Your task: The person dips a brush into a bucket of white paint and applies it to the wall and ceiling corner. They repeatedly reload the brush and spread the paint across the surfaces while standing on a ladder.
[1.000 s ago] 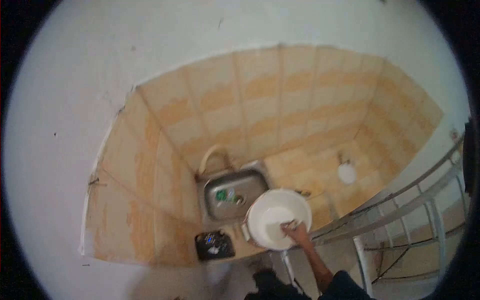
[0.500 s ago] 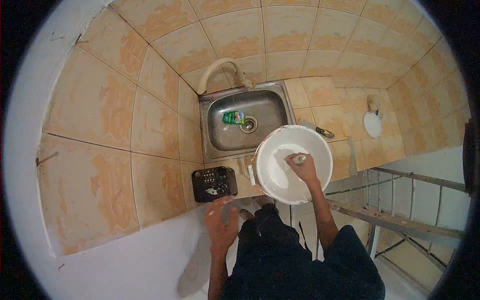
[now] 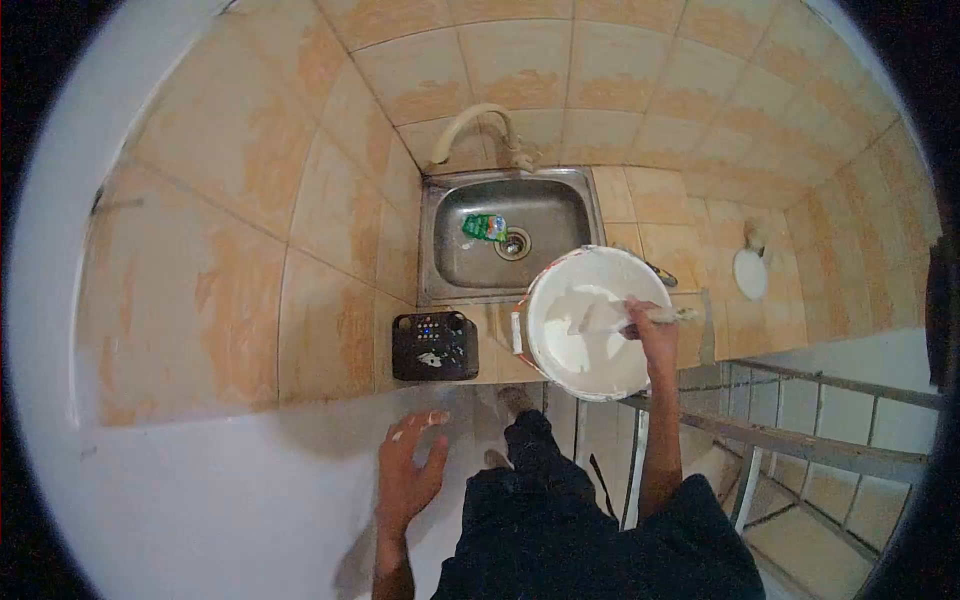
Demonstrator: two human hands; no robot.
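A white paint bucket (image 3: 560, 350) stands on the tiled counter to the right of the steel sink (image 3: 560, 265). My right hand (image 3: 652, 333) is over the bucket's right rim, shut on a paint-covered tool (image 3: 600, 318) whose flat white blade points left into the bucket. My left hand (image 3: 408, 470) hangs lower left with fingers spread and white paint on the fingertips, holding nothing, near the white wall.
A small black box (image 3: 434, 345) with coloured buttons sits on the counter left of the bucket. A green packet (image 3: 484, 227) lies in the sink under a beige tap (image 3: 480, 125). A white disc (image 3: 750, 273) lies far right. Ladder rails (image 3: 800, 440) are at lower right.
The view swung down from the wall to the counter. My right hand moved from the bucket's middle to its right rim, lifting the tool. My left hand came into view and dropped slightly.
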